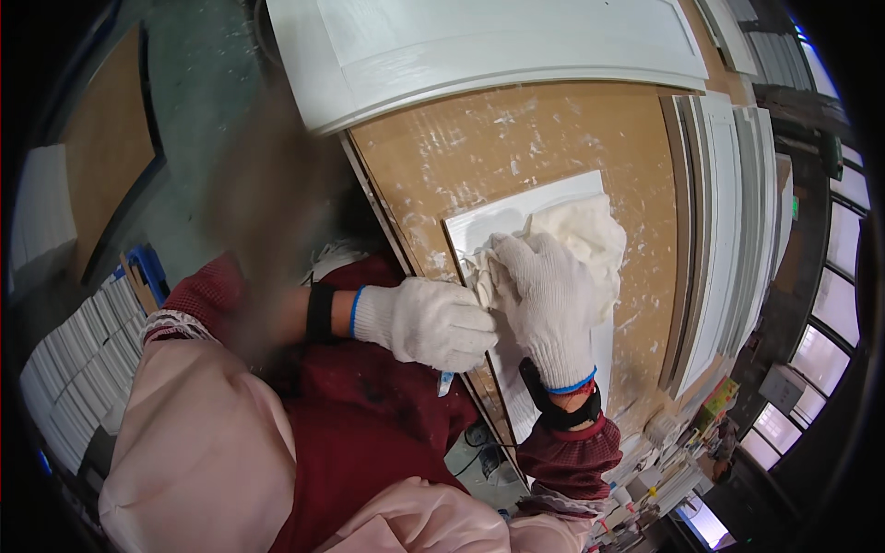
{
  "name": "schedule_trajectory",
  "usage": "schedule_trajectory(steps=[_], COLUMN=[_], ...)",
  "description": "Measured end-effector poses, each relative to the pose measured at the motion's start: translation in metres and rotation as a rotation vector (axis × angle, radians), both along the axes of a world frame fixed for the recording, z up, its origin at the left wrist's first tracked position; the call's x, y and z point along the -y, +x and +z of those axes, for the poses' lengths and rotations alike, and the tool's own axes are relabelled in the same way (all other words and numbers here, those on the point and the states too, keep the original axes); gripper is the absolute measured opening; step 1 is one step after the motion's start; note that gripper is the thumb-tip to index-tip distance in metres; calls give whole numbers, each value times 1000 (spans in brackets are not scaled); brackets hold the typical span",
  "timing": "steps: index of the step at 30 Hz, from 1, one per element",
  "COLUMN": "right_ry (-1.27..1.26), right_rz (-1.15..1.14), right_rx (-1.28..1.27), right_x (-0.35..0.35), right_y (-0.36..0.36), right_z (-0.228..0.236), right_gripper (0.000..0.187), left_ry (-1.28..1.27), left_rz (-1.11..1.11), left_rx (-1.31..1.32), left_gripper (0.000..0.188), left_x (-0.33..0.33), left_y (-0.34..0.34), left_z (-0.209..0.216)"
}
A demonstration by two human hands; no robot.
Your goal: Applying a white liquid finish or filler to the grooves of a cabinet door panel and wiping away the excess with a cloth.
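Note:
Both my hands wear white knitted gloves with blue cuffs. A small white panel point(519, 394) lies on the brown, paint-flecked tabletop, close to its near edge. Bunched on top of the panel is a cream cloth point(583, 232). My right hand point(544, 290) presses down on the cloth with its fingers curled into it. At the panel's near edge is my left hand point(429, 323), its fingers bent together against the edge beside the right hand. What the left fingertips grip, if anything, is hidden.
A large white panel point(498, 46) covers the far end of the brown tabletop point(516, 129). Several white and grey panels point(724, 230) lie along the right side. More white boards point(88, 382) are stacked at left, below a brown board point(115, 138). A blurred dark shape point(277, 194) crosses the left.

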State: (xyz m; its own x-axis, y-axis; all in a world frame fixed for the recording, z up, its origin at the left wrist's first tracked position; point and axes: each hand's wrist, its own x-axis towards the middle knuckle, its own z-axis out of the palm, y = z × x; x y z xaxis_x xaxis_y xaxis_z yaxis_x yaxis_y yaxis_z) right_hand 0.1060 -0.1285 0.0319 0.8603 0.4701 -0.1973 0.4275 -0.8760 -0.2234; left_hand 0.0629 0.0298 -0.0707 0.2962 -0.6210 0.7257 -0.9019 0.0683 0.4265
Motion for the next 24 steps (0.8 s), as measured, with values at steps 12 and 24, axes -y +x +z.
schedule_trajectory(steps=[12,24], right_ry=[191,69], right_rz=[-196,7], right_rx=[-52,-72], right_x=[-6,-35], right_y=[3,16], right_z=[18,1], right_gripper=[19,20], left_ry=[-129,42], left_rz=[64,-9], left_rx=[25,41], left_gripper=[9,17], left_x=[8,6], left_y=[-1,-4], left_z=[-7,-5])
